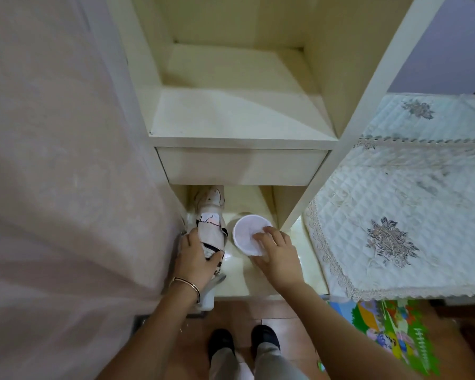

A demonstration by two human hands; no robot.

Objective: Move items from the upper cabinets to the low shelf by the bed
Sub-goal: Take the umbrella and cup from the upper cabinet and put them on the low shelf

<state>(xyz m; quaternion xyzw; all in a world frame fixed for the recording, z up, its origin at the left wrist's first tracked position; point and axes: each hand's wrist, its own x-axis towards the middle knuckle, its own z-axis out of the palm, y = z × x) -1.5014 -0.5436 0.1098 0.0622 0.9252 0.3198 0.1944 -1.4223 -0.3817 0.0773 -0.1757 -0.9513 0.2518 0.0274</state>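
Observation:
A folded patterned umbrella (211, 231) with a white handle lies on the low shelf (236, 272), its tip pointing into the opening under the drawer. My left hand (196, 259), wearing a thin bangle, is wrapped around its middle. To its right stands a round white container (246, 234) with a white lid, seen from above. My right hand (274, 253) grips the container's right rim, fingers over the lid.
Above the low shelf is a closed cream drawer (239, 165) and an open cubby (231, 86). A pink curtain (66, 160) hangs on the left. A quilted bed cover (401, 204) lies to the right, a colourful mat (390, 325) on the floor.

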